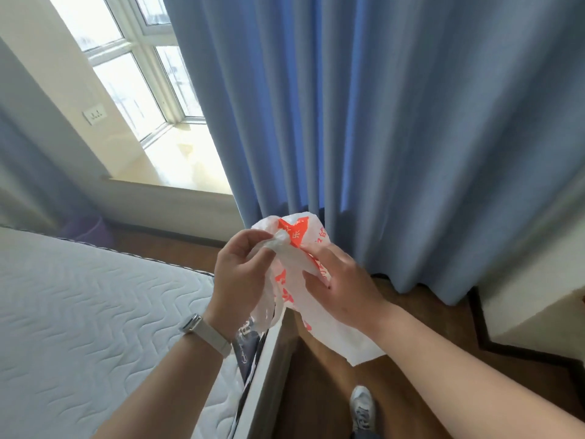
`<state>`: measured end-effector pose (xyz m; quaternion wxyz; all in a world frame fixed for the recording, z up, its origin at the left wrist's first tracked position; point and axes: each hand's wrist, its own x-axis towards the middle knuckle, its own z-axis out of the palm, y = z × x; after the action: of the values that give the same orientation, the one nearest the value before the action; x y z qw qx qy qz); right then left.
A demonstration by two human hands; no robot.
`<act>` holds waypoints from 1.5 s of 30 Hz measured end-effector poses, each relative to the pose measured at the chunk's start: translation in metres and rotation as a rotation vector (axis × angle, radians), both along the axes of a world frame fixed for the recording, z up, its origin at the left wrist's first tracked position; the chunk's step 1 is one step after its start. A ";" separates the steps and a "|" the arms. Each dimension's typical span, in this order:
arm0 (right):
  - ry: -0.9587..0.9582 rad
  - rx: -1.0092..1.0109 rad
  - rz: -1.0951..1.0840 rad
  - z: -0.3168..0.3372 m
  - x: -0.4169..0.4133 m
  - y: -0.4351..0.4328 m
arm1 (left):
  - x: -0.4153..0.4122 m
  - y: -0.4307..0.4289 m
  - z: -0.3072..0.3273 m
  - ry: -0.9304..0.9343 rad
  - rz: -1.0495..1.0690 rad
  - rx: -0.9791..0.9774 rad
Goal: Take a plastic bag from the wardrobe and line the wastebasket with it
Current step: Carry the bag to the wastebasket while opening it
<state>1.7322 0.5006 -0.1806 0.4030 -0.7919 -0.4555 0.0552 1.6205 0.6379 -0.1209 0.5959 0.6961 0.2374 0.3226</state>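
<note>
You have the zigzag-quilted white mattress [79, 312] at your left. Your left hand [240, 270] pinches a crinkled fold of the thin, red-printed white plastic bag [292, 293], held above the wooden floor [316, 391]. Your right hand [342, 286] grips its other side, before the pleated blue curtain [411, 137].

1. blue curtain [395, 122] in deep folds across the middle and right, down to the floor.
2. white-framed window [142, 68] at upper left, bright with daylight, above a pale, glossy sill [177, 163].
3. white wall socket [94, 114] on the pale wall just left of the window.
4. white quilted mattress [79, 312] at lower left, zigzag stitching, on a pale bed frame [269, 375].
5. brown wooden floor [316, 400] beside the bed.
6. dark skirting board [522, 348] along the foot of a cream wall [538, 264] at lower right.
</note>
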 end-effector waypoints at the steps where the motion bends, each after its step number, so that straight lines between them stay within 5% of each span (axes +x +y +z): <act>1: -0.005 0.009 0.011 0.002 0.018 0.003 | 0.018 0.002 0.004 0.004 0.006 0.000; 9: -0.021 0.017 0.067 0.012 0.143 0.017 | 0.133 0.014 0.011 0.078 0.089 0.206; 17: -0.014 -0.024 0.142 0.019 0.204 0.059 | 0.183 0.054 0.003 0.065 0.153 0.138; 34: -0.135 -0.239 0.380 0.015 0.293 0.300 | 0.254 0.261 -0.033 -0.014 0.334 -0.083; 45: -0.152 -0.094 0.630 0.010 0.279 0.434 | 0.225 0.357 -0.033 0.003 0.547 -0.081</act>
<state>2.0115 0.9350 -0.1707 0.2938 -0.6316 -0.7039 0.1388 1.8458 0.9944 -0.1540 0.5135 0.5821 0.4301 0.4609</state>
